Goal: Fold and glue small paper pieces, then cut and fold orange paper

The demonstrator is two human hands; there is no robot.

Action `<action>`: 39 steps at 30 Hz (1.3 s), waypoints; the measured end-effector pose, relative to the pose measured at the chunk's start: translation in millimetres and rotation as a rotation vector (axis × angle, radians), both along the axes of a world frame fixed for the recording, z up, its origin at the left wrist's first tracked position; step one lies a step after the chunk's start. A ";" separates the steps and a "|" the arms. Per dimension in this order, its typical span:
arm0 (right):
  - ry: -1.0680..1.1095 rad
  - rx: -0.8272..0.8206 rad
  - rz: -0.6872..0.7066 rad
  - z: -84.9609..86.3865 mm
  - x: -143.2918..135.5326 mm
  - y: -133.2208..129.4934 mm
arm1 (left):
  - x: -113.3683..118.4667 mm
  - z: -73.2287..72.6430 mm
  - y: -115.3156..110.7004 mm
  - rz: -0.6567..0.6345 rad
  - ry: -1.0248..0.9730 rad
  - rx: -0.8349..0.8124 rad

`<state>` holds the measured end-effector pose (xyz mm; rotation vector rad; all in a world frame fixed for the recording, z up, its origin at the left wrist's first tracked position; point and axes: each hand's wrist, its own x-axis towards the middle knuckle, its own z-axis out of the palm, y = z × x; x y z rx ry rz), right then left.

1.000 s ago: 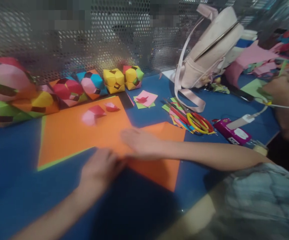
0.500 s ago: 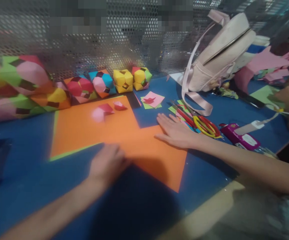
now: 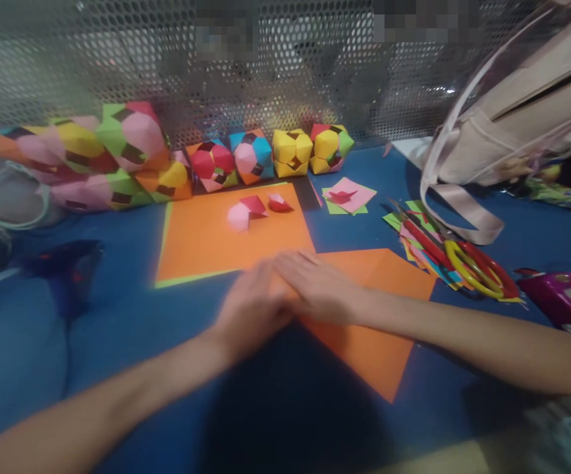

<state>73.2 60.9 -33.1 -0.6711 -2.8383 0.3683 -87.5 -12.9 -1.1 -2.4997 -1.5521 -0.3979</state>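
Observation:
My left hand (image 3: 253, 299) is at the left corner of an orange sheet of paper (image 3: 377, 289), its fingers curled and closed on that corner, somewhat blurred. My right hand (image 3: 315, 286) lies flat over the same corner, fingers stretched out and touching the left hand. Both hands hide the paper's left end. Behind them a second, larger orange sheet (image 3: 206, 243) rests on a yellow-green one. On it sit a pink and red folded paper piece (image 3: 245, 214) and a small red folded piece (image 3: 280, 203).
Folded paper balls (image 3: 292, 153) line the mesh wall at the back. To the right are scissors (image 3: 477, 270) on paper scraps, a purple glue gun (image 3: 556, 299) and a pale bag (image 3: 502, 141). A dark blue glue gun (image 3: 70, 273) with a cord lies left.
My right hand has slid left across the orange paper to meet my left hand. The view has turned left, bringing the dark blue glue gun more fully into sight.

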 end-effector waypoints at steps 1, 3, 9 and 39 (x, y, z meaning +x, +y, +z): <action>-0.013 -0.016 -0.006 0.6 0.5 0.5 | -0.9 -1.4 -0.4 -0.003 0.009 0.005; -0.042 -0.039 -0.013 2.4 0.4 1.0 | -3.5 -4.4 -1.3 0.002 0.028 0.009; -0.075 -0.031 -0.040 1.7 5.5 4.1 | -13.3 -8.0 -1.0 0.105 0.147 0.002; 0.053 -0.477 -0.578 58.7 124.7 39.8 | -44.2 17.3 12.9 0.281 0.355 -0.126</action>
